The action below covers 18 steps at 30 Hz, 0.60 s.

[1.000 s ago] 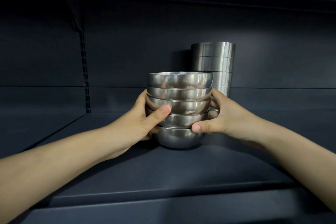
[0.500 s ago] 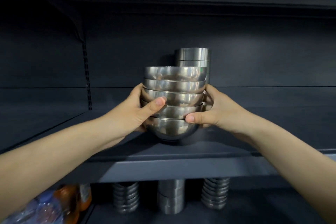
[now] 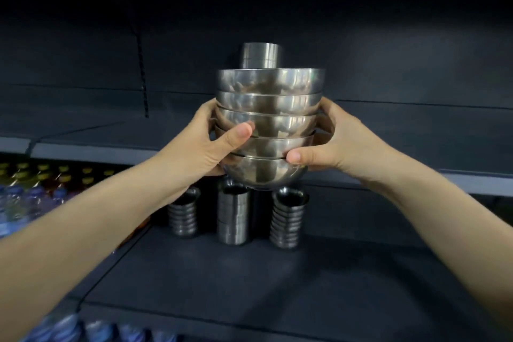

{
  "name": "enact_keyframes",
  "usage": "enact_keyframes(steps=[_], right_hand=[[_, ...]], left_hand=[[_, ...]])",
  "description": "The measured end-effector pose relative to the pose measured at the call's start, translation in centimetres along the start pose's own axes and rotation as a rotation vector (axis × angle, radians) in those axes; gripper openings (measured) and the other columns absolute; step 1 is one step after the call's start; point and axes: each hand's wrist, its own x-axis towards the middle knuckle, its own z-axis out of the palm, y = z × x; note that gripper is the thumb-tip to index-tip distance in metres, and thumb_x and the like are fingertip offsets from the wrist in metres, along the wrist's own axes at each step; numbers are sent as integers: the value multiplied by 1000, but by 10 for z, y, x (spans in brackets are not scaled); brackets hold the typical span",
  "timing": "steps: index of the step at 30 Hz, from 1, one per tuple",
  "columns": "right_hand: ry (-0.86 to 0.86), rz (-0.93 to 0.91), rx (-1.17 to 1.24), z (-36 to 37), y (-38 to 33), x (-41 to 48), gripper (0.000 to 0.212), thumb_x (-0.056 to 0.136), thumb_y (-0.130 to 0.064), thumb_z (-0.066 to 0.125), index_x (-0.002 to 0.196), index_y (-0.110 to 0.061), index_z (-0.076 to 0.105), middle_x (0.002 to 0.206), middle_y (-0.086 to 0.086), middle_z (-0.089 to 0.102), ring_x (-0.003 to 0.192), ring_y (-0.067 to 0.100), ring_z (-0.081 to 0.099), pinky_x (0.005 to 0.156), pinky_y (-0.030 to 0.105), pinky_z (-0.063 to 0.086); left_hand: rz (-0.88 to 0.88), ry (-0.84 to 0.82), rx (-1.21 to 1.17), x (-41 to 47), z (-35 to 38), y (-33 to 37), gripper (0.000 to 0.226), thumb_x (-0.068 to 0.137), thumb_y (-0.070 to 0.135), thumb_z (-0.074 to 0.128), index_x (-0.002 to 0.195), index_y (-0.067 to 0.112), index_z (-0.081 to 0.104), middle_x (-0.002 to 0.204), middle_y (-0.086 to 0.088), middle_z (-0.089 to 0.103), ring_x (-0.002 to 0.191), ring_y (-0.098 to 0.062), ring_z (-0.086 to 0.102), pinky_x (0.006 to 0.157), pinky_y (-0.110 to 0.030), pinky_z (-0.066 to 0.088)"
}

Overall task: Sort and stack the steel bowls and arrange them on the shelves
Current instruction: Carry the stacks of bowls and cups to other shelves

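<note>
A stack of five nested steel bowls (image 3: 269, 130) sat at the centre of the frame, upright and rims up, held between both hands. The left hand (image 3: 205, 144) cupped the stack's left side. Its thumb (image 3: 238, 130) lay across the front of the third and fourth bowls, and its fingers curved round behind, out of sight. The right hand (image 3: 341, 144) clasped the right side the same way. Its thumb (image 3: 297, 154) pressed at the seam between the fourth bowl and the bottom one, and its fingers were hidden behind the metal. Both hands were spread wide to span the bowls, and each was closed firmly against them.

The bottom bowl overlapped the grey front lip of the upper shelf (image 3: 91, 151). Whether it touched that shelf could not be told.

Behind the stack, at upper centre, the top of a straight-sided steel stack (image 3: 262, 55) rose above the topmost bowl.

Below centre, on the dark lower shelf (image 3: 249, 286), three more steel stacks stood in a row: a ribbed one on the left (image 3: 183, 212), a smooth cylindrical one in the middle (image 3: 233, 216) and a ribbed one on the right (image 3: 288, 219). Blurred bottles (image 3: 16, 203) filled the left edge of the frame.
</note>
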Motion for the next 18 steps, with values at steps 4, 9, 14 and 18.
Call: enact_keyframes(steps=[4,9,14,18], right_hand=[[-14,9,-10,-9,11,-45,76,47,-35,86,114,-40,52,116,-11,66,108,1,62,90,26,52],[-8,36,24,-14,28,-99,83,49,-21,89,120,-38,50,114,-15,67,106,1,63,84,15,50],[50,99,-1,-16,49,-155,91,43,-32,87,124,-37,47,116,-13,65,106,3,63,84,15,49],[56,176,-17,-17,72,-197,94,43,-37,88,126,-40,44,117,-17,63,109,3,61,90,19,49]], left_hand=[[-23,-9,-8,-36,33,-5,71,53,59,69,116,38,44,109,11,62,85,-3,69,74,-37,58],[-14,-40,14,-76,69,-19,103,38,78,74,126,38,41,121,14,60,118,-9,57,98,-47,48],[-36,-121,-17,-108,104,-41,98,34,78,74,118,39,42,113,21,61,110,4,57,93,-29,51],[-76,-171,-37,-133,131,-59,95,38,75,74,117,35,41,116,18,57,104,15,56,81,-7,45]])
